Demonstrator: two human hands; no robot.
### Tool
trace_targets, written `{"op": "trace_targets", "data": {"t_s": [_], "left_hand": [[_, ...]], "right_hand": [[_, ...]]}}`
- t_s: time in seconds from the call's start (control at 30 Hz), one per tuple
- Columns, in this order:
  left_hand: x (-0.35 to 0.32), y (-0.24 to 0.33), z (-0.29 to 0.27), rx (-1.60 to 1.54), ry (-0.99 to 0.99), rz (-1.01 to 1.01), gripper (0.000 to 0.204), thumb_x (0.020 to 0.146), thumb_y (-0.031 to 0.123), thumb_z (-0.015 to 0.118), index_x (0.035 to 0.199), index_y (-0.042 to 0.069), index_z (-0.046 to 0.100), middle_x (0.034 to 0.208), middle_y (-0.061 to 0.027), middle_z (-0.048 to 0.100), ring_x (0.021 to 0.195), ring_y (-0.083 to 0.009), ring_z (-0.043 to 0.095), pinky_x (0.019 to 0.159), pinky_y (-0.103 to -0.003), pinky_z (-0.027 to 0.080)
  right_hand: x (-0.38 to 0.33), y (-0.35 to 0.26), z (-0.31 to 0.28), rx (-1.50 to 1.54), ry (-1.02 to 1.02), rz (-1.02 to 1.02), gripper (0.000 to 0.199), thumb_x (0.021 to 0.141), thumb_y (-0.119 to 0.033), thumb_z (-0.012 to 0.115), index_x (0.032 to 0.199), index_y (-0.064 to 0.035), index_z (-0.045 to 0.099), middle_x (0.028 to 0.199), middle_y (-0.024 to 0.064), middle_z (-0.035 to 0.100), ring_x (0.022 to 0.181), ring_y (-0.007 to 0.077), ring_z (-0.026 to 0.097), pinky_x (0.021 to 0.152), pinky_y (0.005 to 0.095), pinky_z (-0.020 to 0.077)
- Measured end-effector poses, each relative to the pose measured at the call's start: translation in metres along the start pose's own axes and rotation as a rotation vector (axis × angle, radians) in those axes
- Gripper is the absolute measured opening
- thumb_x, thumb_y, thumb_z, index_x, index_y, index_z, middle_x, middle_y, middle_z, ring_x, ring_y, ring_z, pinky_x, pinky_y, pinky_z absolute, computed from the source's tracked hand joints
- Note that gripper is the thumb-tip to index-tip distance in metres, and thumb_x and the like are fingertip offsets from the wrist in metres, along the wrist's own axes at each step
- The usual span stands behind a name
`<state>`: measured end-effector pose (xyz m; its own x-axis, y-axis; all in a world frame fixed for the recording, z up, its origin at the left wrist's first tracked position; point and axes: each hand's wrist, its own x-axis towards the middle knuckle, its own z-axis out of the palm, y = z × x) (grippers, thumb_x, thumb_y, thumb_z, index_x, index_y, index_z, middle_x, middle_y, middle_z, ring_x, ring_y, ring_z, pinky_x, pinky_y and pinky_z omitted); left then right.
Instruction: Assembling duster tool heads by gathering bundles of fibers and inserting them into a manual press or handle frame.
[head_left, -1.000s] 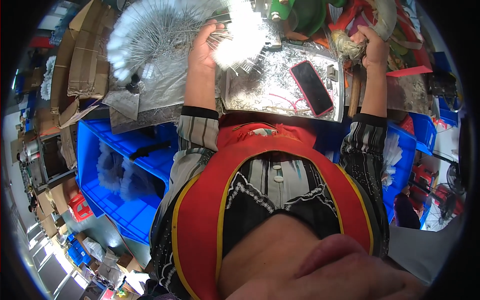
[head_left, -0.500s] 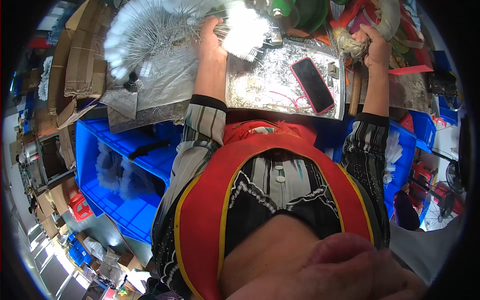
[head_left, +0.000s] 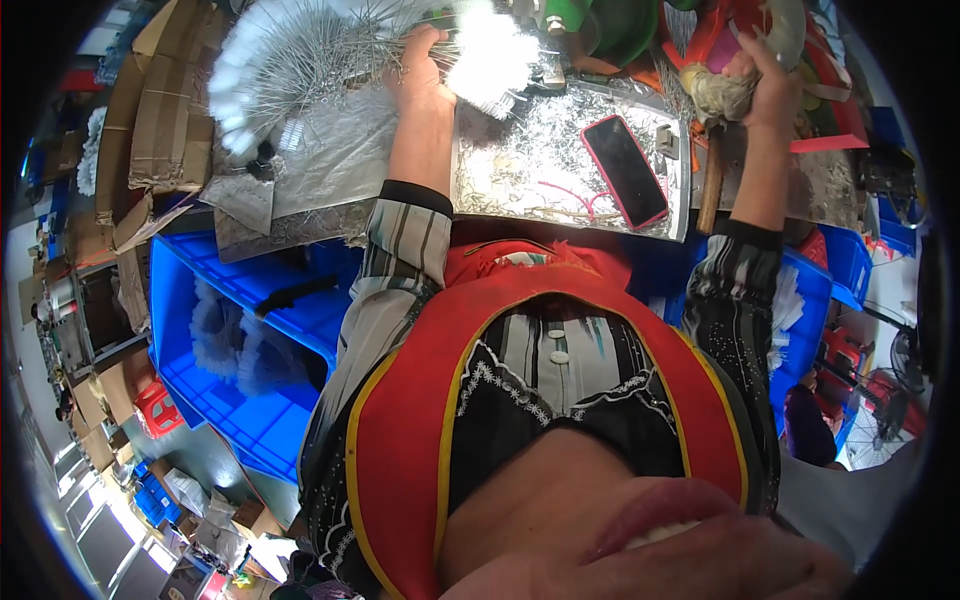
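My left hand [head_left: 421,72] is closed around thin wire stems at the right side of a large pile of white-bristled wire brushes [head_left: 300,75]. Right beside its fingers is a cluster of white bristle heads [head_left: 492,65], washed out by strong light. My right hand [head_left: 772,85] is at a thick, cloth-wrapped handle [head_left: 722,95] at the upper right, its palm over the wrapped ring and a finger stretched out along it. Part of that grip is hidden. Under the wrapping, a wooden stick [head_left: 711,180] points down toward me.
A phone with a pink edge [head_left: 625,170] lies on the shiny, wire-littered work surface [head_left: 520,170]. Green machine parts [head_left: 615,35] stand at the back. Cardboard boxes [head_left: 165,100] are at the left; a blue crate [head_left: 215,390] with white brushes sits below the table edge.
My right hand has shifted slightly right on the wrapped handle, and a finger has straightened. The handle has moved a little. My left hand stays nearly in place at the wire stems.
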<state>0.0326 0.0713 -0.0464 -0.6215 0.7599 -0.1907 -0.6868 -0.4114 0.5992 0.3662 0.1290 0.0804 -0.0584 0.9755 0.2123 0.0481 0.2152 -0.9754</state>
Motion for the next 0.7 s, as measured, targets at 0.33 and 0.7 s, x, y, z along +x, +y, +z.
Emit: {"op": "trace_targets", "data": {"t_s": [0.33,0.7], "left_hand": [[-0.003,0.028,-0.007,0.18,-0.428,-0.353,0.03,0.066,0.0,0.059,0.093,0.003,0.047,0.081,-0.0104,0.057,0.079,-0.0205,0.056,0.069,-0.035,0.048],[-0.009,0.019,-0.013,0.001,-0.345,-0.341,0.031,0.069,-0.001,0.053,0.099,-0.001,0.043,0.085,-0.0158,0.058,0.077,-0.0243,0.057,0.07,-0.038,0.048]], "right_hand": [[-0.019,0.028,0.012,0.145,0.022,-0.058,0.026,0.072,-0.009,0.052,0.048,-0.0047,0.041,0.049,0.0063,0.043,0.05,0.0177,0.046,0.063,0.0312,0.0424],[-0.01,0.009,0.005,0.144,0.036,0.13,0.028,0.071,-0.008,0.052,0.046,-0.0039,0.042,0.047,0.0055,0.043,0.048,0.0161,0.045,0.059,0.0287,0.0427]]}}
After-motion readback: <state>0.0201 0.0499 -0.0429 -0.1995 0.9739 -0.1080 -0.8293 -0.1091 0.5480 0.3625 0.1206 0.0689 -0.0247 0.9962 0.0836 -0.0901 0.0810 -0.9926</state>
